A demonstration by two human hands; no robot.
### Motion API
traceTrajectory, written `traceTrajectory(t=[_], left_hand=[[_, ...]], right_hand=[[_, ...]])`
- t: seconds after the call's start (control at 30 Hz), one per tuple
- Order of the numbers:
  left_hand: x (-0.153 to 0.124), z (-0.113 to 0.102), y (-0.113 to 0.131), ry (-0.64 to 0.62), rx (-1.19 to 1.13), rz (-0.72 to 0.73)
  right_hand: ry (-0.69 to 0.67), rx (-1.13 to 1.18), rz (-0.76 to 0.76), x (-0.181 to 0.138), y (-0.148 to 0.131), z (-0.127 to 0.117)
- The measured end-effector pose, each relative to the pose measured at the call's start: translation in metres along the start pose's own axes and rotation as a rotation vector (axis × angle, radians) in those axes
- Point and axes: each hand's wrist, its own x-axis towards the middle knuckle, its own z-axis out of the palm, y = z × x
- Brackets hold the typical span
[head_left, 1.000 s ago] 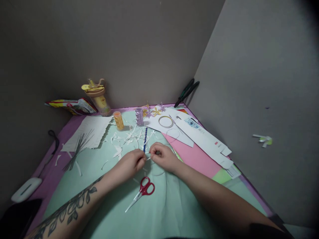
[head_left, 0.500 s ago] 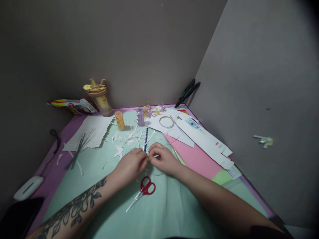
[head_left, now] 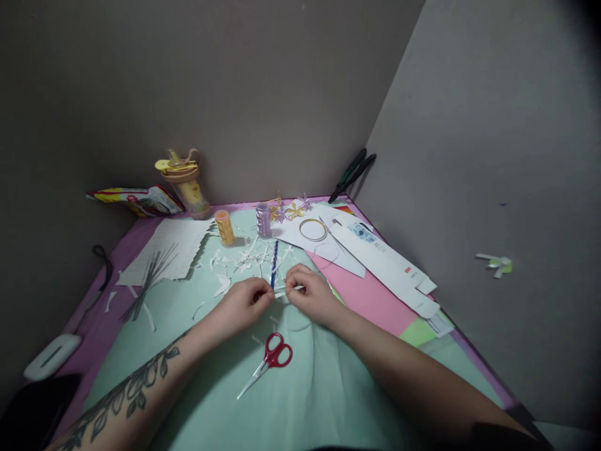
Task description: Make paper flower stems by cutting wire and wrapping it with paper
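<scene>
My left hand is closed in a pinch over the middle of the table, its fingertips by the lower end of a blue pencil. Facing it, my right hand pinches too. A short, thin white strip spans the small gap between the fingertips of both hands; its exact ends are hidden. A loop of thin wire curves below my right hand. Red-handled scissors lie nearer to me with their points toward the lower left. White paper scraps are scattered beyond my hands.
Orange and purple small jars stand at the back, near a yellow-lidded cup. Wire pieces lie on torn paper at left. Flattened white packaging and pink paper lie right; pliers lean on the wall.
My hands have drawn slightly apart, the left one back toward the left and the right one a little to the right. The white strip now shows between them.
</scene>
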Motion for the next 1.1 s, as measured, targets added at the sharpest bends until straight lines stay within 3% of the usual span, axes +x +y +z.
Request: traceTrajectory(t=[0.57, 0.9, 1.1], left_hand=[[-0.0001, 0.0049, -0.0045, -0.006, 0.005, 0.034], [0.0001, 0.0015, -0.0050, 0.029, 0.062, 0.025], [-0.0013, 0.0030, -0.0018, 0.034, 0.060, 0.056]], right_hand=[[0.012, -0.048, -0.014, -0.0006, 0.0012, 0.0009], [0.043, 0.004, 0.106, 0.0005, 0.0017, -0.0011], [0.025, -0.025, 0.066, 0.0009, 0.0010, 0.0006]])
